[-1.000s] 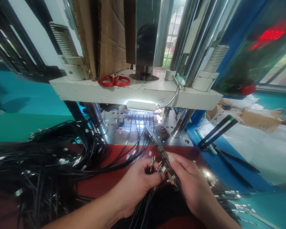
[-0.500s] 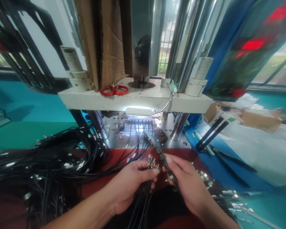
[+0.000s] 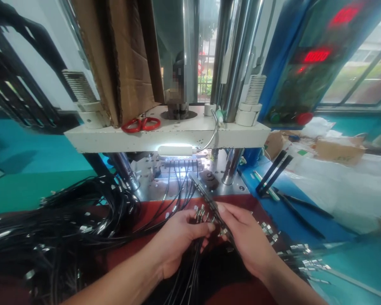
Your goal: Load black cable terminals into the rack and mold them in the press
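Observation:
My left hand (image 3: 179, 233) is closed around a bundle of black cables (image 3: 194, 264). Small metal connector ends (image 3: 200, 211) stick up above its thumb and fingers, while the cables hang down below. Gripped in my right hand (image 3: 246, 235) is a long, narrow metal strip (image 3: 206, 195) with a row of slots or small parts along it. It slants up and away toward the press, its lower end hidden by my hand. Small metal ends show between the strip and my left fingertips; whether they are seated in it I cannot tell.
Ahead stands a press with a pale plate (image 3: 206, 137), a lit lamp (image 3: 175, 150) and cables in its lower fixture (image 3: 178, 167). Red-handled scissors (image 3: 141, 124) rest on the plate. A heap of black cables (image 3: 60, 228) lies left; black tweezers (image 3: 301, 212) lie right.
The view has turned slightly right, so the press appears further left. My hands stay close together, with the same cables and strip in them.

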A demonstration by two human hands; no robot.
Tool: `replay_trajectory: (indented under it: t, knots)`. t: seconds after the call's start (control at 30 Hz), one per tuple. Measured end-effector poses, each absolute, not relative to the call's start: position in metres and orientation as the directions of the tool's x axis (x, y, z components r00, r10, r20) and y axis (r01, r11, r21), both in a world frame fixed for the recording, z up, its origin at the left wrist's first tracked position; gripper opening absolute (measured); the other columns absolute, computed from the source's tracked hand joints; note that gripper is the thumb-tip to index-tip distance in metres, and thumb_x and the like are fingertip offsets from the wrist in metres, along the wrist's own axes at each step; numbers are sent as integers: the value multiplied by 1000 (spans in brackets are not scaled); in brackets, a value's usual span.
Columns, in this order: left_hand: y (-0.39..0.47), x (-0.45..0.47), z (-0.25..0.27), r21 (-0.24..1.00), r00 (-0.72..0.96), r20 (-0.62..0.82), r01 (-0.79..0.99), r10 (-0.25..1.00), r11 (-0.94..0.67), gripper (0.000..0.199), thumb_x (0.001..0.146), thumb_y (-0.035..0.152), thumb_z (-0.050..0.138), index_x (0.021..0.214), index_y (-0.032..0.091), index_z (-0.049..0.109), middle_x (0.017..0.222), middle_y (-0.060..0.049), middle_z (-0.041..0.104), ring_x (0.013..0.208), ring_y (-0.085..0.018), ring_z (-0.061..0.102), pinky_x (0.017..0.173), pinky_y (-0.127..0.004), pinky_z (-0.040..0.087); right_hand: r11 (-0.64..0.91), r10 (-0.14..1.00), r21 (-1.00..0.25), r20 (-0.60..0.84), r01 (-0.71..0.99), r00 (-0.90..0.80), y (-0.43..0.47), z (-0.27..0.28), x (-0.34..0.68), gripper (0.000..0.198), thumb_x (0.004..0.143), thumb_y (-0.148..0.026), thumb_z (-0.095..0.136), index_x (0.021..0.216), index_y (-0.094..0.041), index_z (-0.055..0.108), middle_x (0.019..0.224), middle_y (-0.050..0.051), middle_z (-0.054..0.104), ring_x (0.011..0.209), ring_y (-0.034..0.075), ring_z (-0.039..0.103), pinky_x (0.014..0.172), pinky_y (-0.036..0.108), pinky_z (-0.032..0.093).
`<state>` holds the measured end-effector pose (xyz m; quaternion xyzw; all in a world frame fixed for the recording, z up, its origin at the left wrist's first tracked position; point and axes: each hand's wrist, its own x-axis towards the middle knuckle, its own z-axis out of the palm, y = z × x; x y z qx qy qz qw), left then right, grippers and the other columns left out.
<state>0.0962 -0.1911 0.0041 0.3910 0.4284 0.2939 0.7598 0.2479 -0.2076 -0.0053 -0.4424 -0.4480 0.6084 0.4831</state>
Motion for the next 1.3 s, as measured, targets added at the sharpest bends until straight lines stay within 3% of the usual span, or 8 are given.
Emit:
replay_trajectory:
  t: [0.43,0.6,0.8,0.93,1.1,1.2,1.3]
  knots:
    - [-190,102,5,863,454,-389,-125,802,490,10,68,17,68,75,12,64,73,-6,68,59,-11,54,56,-22,36,-130,981,-984,-110,-122,-157,-207,-1,247,39,91,-48,47,118,-26,64,90,4,70,62,19,66,52,30,53]
    - [-189,103,4,862,483,-397,-97,781,498,13,66,12,62,78,11,68,74,-7,69,61,-11,55,55,-22,35,-81,989,-996,-78,-20,-122,-207,-3,249,38,92,-46,46,114,-23,67,94,5,70,64,19,64,53,29,50]
    - [-187,101,4,863,482,-408,-75,775,500,11,61,9,60,69,11,67,67,-5,66,56,-10,51,52,-22,34,-14,992,-995,-26,97,-125,-206,-2,250,39,93,-46,43,114,-25,67,91,3,71,65,19,63,56,30,51]
    - [-185,101,2,845,454,-455,-49,766,532,7,59,7,59,63,11,64,59,-2,63,49,-8,46,50,-21,33,31,989,-985,6,170,-146,-206,-2,251,40,95,-45,40,120,-25,64,104,3,70,80,22,66,63,31,53]
    - [-185,100,-2,846,470,-443,-62,763,529,5,60,7,60,62,11,63,58,-2,61,48,-8,47,50,-21,34,93,991,-950,59,299,-120,-208,-6,251,36,95,-42,42,122,-28,62,114,3,68,103,26,61,84,37,50]
    - [-186,99,-1,839,473,-446,-74,760,539,3,62,8,63,64,10,64,59,-2,62,48,-8,48,50,-21,34,101,989,-956,67,277,-130,-209,-6,250,35,95,-41,42,119,-28,64,111,3,68,99,25,62,88,38,48]
    - [-189,94,3,836,486,-439,-88,756,542,9,65,14,70,71,10,65,64,-3,64,51,-8,49,53,-21,36,33,989,-987,10,154,-151,-209,-5,250,37,95,-44,41,118,-27,65,100,3,71,80,22,65,73,36,53]
